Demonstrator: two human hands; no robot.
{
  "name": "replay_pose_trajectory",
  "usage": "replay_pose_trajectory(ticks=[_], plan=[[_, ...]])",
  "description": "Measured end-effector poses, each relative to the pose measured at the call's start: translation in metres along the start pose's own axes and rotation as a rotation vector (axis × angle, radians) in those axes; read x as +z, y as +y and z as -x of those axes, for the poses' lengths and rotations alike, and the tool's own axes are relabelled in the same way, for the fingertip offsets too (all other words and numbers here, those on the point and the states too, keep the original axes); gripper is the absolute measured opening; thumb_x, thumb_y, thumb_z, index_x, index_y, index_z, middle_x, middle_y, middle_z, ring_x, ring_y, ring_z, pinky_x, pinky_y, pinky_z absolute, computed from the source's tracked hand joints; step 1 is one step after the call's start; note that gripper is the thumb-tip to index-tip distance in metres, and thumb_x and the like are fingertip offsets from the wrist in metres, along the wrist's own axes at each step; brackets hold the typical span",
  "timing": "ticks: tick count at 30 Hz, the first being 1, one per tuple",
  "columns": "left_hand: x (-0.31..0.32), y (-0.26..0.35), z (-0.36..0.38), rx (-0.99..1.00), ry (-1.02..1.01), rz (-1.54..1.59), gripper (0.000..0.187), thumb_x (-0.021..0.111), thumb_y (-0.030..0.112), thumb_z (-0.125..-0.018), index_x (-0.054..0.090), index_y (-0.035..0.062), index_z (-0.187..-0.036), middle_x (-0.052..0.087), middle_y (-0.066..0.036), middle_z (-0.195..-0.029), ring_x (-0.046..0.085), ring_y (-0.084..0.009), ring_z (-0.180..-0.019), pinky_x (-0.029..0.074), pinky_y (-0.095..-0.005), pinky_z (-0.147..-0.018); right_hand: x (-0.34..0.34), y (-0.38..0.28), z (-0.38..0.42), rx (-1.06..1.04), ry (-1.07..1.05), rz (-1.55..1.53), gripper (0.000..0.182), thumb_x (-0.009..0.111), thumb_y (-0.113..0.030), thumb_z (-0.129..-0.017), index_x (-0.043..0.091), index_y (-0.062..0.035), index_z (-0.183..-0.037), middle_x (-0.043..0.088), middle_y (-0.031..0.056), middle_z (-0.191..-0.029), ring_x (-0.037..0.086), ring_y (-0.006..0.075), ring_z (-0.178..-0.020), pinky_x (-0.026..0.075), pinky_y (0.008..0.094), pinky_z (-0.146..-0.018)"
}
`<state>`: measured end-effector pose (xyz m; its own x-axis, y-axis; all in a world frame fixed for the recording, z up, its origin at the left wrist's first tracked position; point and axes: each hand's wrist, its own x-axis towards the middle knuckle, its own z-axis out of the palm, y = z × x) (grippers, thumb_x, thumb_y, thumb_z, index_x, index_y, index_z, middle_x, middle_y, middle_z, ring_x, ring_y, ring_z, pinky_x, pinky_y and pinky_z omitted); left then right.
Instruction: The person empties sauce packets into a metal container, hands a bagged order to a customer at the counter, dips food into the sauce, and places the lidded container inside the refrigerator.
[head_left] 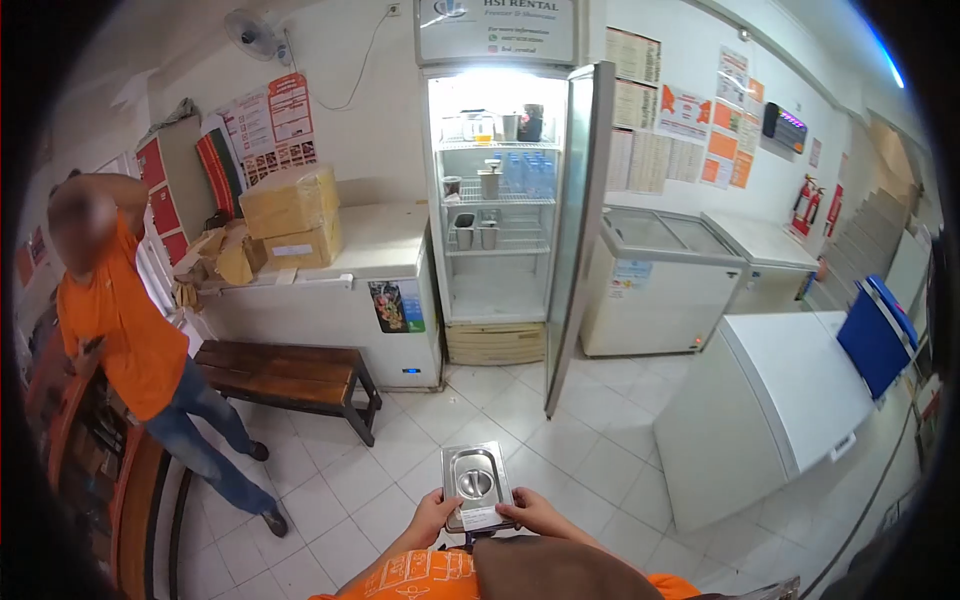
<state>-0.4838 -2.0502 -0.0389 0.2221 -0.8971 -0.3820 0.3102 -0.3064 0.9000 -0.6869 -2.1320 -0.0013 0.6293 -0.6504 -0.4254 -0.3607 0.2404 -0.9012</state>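
Both of my hands hold a lidded steel container [474, 464] level in front of my body. My left hand [435, 515] grips its near left corner, with the thumb on the lid. Around the near right corner is my right hand [528, 508]. A white label [481, 518] lies on the near edge of the lid, between my hands. Ahead stands an upright fridge [490, 290] with its glass door [580, 240] swung out to the right. Its shelves hold steel containers [489, 183] and water bottles [530, 170].
A person in an orange shirt [125, 340] stands at left, beside a wooden bench [280, 372]. Cardboard boxes [295, 205] sit on a chest freezer [385, 245]. More freezers [655, 290] [790, 370] are at right, with a blue cooler box [875, 338].
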Motion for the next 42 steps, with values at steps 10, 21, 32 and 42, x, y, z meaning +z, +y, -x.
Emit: replay_pose_trajectory(ticks=[10, 21, 32, 42], plan=[[-0.05, 0.086, -0.202, 0.049, 0.188, 0.141, 0.011, 0.057, 0.009, -0.081, 0.058, -0.0003, -0.088, 0.062, -0.006, -0.078, 0.058, -0.0101, -0.067, 0.045, -0.024, -0.058, -0.063, -0.095, -0.241, -0.004, -0.145, 0.087, 0.037, 0.063, -0.024, -0.082, 0.052, 0.0047, -0.102, 0.059, 0.0062, -0.078, 0.053, 0.0096, -0.063, 0.04, 0.0224, -0.049], [-0.065, 0.22, -0.491, 0.019, -0.032, -0.099, 0.022, 0.058, 0.012, -0.082, 0.056, -0.0043, -0.097, 0.062, -0.008, -0.085, 0.059, -0.0133, -0.072, 0.048, -0.0263, -0.063, -0.178, -0.179, -0.467, -0.018, 0.07, -0.083, 0.036, 0.067, -0.023, -0.079, 0.054, 0.0035, -0.1, 0.06, 0.0055, -0.075, 0.053, 0.0088, -0.059, 0.041, 0.0212, -0.048], [0.034, 0.324, -0.765, -0.171, -0.347, -0.097, 0.029, 0.062, 0.026, -0.084, 0.053, 0.002, -0.098, 0.057, -0.002, -0.081, 0.057, -0.008, -0.072, 0.046, -0.0229, -0.054, -0.367, -0.227, -0.642, -0.145, 0.479, -0.393, 0.024, 0.059, -0.002, -0.076, 0.05, 0.0024, -0.098, 0.059, 0.0062, -0.074, 0.056, 0.0113, -0.061, 0.044, 0.0233, -0.053], [0.121, 0.389, -0.956, -0.312, -0.425, 0.154, 0.025, 0.063, 0.024, -0.083, 0.054, 0.0068, -0.098, 0.058, -0.001, -0.088, 0.055, -0.0107, -0.079, 0.043, -0.03, -0.075, -0.54, -0.264, -0.802, -0.28, 0.777, -0.352, 0.024, 0.052, -0.001, -0.071, 0.051, 0.0032, -0.095, 0.058, 0.0073, -0.08, 0.056, 0.0124, -0.07, 0.044, 0.0255, -0.063]])
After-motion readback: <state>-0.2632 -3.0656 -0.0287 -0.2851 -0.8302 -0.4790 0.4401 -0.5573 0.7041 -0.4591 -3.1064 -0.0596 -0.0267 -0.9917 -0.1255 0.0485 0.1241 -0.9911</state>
